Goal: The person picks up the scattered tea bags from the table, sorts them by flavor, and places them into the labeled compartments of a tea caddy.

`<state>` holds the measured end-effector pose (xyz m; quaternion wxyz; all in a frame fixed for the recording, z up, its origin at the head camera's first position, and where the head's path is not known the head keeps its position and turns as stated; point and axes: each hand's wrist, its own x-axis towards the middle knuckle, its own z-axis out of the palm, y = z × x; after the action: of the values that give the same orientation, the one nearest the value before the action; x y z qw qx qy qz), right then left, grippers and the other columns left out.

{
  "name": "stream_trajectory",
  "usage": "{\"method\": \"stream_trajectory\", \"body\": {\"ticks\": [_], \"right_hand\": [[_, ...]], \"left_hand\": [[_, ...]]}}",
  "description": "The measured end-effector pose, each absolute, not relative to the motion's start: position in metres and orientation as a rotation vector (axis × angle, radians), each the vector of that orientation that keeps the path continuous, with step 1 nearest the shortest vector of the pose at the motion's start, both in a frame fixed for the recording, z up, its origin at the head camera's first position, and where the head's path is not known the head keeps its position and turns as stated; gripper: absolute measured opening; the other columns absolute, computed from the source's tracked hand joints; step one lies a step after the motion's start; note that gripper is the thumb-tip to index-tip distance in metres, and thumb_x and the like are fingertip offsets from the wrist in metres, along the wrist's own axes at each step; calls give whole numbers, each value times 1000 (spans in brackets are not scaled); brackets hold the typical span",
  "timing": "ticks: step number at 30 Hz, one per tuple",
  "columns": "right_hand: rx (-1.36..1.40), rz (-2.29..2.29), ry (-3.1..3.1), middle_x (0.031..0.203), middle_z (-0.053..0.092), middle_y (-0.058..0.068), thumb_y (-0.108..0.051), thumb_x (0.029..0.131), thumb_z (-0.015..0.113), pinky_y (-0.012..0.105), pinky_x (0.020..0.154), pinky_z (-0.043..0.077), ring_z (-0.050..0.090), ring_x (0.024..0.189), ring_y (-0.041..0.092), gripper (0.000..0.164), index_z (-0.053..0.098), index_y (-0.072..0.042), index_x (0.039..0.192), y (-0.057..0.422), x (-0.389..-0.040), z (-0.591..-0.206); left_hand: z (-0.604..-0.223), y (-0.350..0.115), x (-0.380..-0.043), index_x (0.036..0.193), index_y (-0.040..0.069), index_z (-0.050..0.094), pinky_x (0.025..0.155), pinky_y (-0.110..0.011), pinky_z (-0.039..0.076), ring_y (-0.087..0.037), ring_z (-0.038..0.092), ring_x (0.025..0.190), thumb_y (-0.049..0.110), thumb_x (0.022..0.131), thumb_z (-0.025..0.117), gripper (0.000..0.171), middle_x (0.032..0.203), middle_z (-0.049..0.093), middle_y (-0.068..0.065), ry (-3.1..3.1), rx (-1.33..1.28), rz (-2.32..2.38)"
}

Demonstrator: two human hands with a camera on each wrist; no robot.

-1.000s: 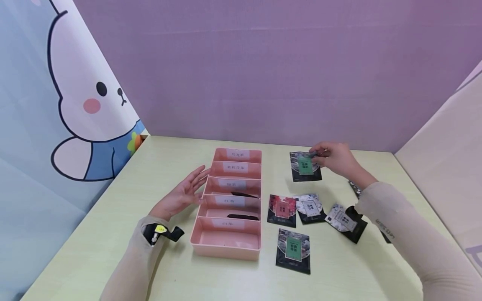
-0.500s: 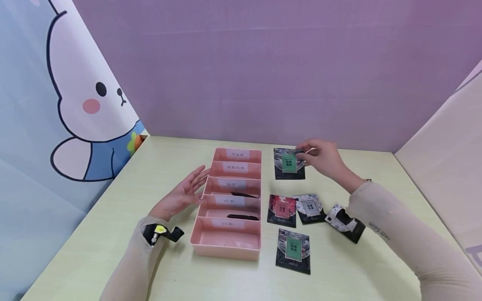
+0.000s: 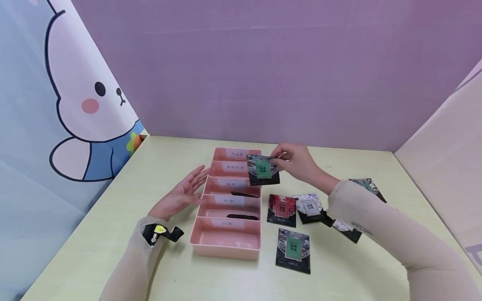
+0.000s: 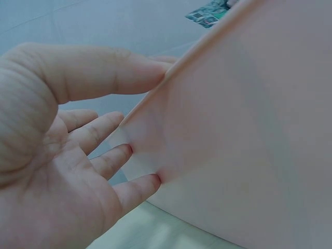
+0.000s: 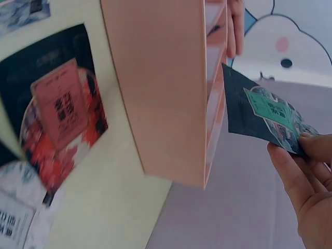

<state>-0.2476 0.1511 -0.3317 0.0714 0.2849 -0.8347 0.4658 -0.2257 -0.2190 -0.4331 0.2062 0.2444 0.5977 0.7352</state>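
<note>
My right hand pinches a dark tea sachet with a green label by its upper corner. The sachet is held over the right edge of a pink divided box, near its middle compartments. In the right wrist view the same sachet is between thumb and fingers. My left hand rests against the box's left side. The left wrist view shows its thumb at the rim and its fingertips touching the outer wall, fingers nearly straight. Dark sachets stand in two compartments, each of which bears a white label.
Right of the box lie a red-labelled sachet, a white-labelled one and a green-labelled one. Another pale sachet is partly under the right sleeve, with a green one beyond it. A purple backdrop rises behind the table.
My right hand has carried the green-labelled sachet leftward, from the table's right side to over the box's right edge. The left hand and the box have stayed in place.
</note>
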Motion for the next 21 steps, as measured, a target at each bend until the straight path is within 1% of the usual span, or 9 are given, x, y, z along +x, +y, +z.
{"method": "stream_trajectory", "body": {"ticks": [7, 11, 15, 18, 21], "right_hand": [[924, 1474, -2501, 96, 67, 15, 3, 90, 68, 36, 67, 61, 73, 85, 28, 6, 66, -1, 93, 126, -247, -332], [933, 1544, -2491, 94, 66, 14, 4, 91, 67, 39, 68, 61, 72, 87, 28, 11, 64, -6, 89, 113, -246, -334], [966, 1567, -2483, 92, 67, 11, 4, 90, 67, 36, 69, 60, 72, 89, 26, 11, 64, -6, 88, 102, -244, -338], [989, 1567, -2481, 92, 68, 10, 4, 90, 68, 32, 71, 59, 71, 88, 24, 9, 64, -4, 87, 95, -241, -342], [1008, 1595, -2473, 92, 67, 10, 7, 89, 68, 31, 71, 59, 71, 87, 24, 11, 63, -3, 86, 89, -240, -347]], "left_hand": [[-433, -218, -226, 161, 11, -1, 117, -59, 6, -35, -3, 151, -16, 80, 62, 106, 166, -1, -14, 1656, 691, 2054], [-433, -219, -226, 160, 11, -1, 117, -59, 7, -35, -3, 151, -16, 81, 62, 105, 166, -1, -14, 1675, 694, 2041], [-432, -218, -226, 160, 11, -2, 117, -58, 8, -35, -2, 151, -16, 80, 62, 106, 166, -1, -14, 1679, 680, 2036], [-431, -218, -225, 160, 12, -2, 117, -58, 7, -35, -3, 151, -15, 80, 63, 107, 166, -2, -14, 1677, 679, 2037], [-431, -218, -225, 160, 11, -3, 117, -59, 6, -36, -4, 150, -16, 80, 63, 107, 166, -3, -15, 1675, 691, 2035]]}}
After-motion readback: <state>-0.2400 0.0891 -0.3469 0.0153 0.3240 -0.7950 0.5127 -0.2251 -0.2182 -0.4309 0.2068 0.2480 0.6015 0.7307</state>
